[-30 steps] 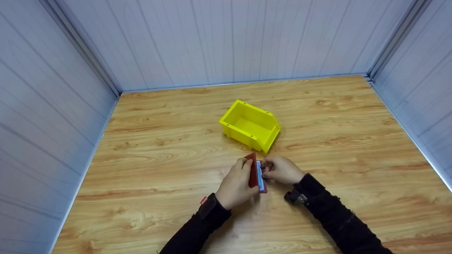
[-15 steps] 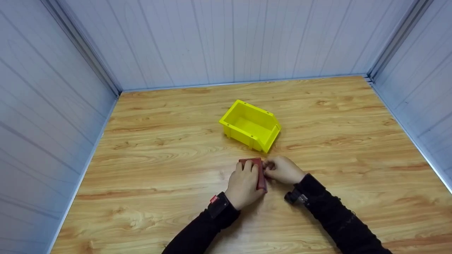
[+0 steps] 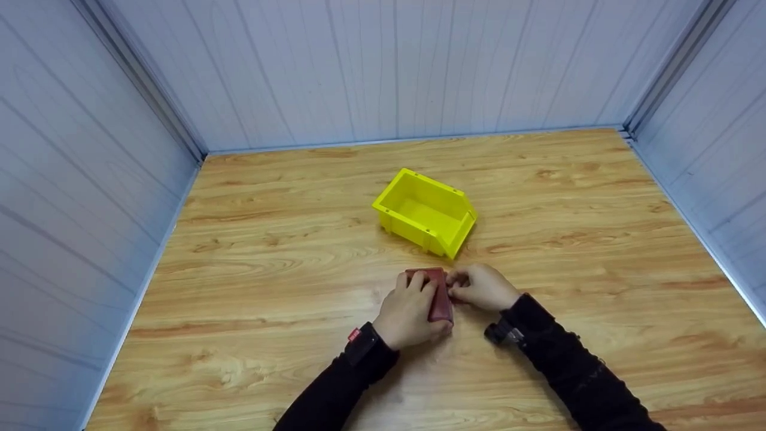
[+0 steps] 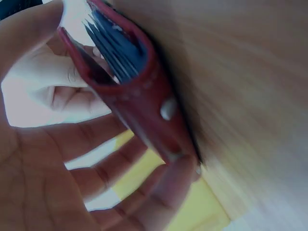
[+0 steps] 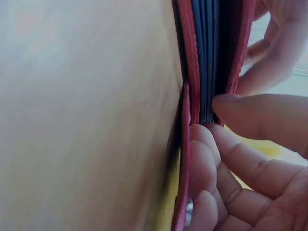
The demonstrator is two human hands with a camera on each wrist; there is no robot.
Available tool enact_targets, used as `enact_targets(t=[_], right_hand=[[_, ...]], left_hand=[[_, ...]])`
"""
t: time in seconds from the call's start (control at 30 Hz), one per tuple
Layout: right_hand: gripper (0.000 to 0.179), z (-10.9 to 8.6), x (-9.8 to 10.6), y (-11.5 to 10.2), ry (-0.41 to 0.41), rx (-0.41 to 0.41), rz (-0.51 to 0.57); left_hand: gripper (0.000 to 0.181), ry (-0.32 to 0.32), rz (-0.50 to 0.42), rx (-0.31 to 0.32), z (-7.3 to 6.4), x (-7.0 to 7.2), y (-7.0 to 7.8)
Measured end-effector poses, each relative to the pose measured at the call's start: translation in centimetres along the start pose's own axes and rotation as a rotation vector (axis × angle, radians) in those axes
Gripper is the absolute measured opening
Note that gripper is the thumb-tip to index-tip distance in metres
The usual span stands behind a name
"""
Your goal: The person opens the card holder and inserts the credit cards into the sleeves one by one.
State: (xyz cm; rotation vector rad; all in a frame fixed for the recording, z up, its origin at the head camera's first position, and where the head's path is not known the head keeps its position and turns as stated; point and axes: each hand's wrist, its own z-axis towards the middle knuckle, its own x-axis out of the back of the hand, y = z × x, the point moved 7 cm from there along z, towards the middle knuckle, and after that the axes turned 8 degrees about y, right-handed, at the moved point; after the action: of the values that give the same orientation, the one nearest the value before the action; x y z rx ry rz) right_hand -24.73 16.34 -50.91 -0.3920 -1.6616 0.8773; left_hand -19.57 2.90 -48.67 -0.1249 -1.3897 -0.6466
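Note:
A red leather card wallet lies on the wooden table with its cover folded over. My left hand grips it from the left, fingers spread over the cover and thumb at the near end. On the other side, my right hand holds the wallet's edge with curled fingers. In the right wrist view, the thumb meets the wallet's open side, beside a stack of dark sleeves. Several of those fingertips lie against a red strap with a metal snap. Another round snap shows on the wallet's end in the left wrist view.
Just beyond the hands stands a yellow open-fronted bin, with nothing seen inside. Pale panel walls close off the back and both sides of the table.
The wallet's raised cover has come down to the right over the light blue inside, with the left hand on it. The right hand has stayed nearly in place at the edge.

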Motion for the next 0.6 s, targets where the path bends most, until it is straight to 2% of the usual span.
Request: enact_targets(t=[0.17, 0.3, 0.4, 0.6], right_hand=[[0.013, 0.0, 0.7, 0.1, 0.006, 0.023, -0.001], [0.012, 0.0, 1.2, 0.5, 0.005, 0.015, -0.029], [0.01, -0.1, 1.3, 0.7, -0.012, -0.007, -0.041], [0.011, -0.3, 1.1, 0.7, -0.088, 0.009, -0.008]], left_hand=[[0.066, -0.09, -0.129, 0.011, -0.4, 0.2, -1.1], [0.057, -0.094, -0.196, 0.057, -0.7, 0.6, -2.1], [0.055, -0.077, -0.205, 0.068, -0.8, 0.7, -2.5], [0.054, -0.058, -0.151, 0.053, -0.8, 0.5, -2.6]])
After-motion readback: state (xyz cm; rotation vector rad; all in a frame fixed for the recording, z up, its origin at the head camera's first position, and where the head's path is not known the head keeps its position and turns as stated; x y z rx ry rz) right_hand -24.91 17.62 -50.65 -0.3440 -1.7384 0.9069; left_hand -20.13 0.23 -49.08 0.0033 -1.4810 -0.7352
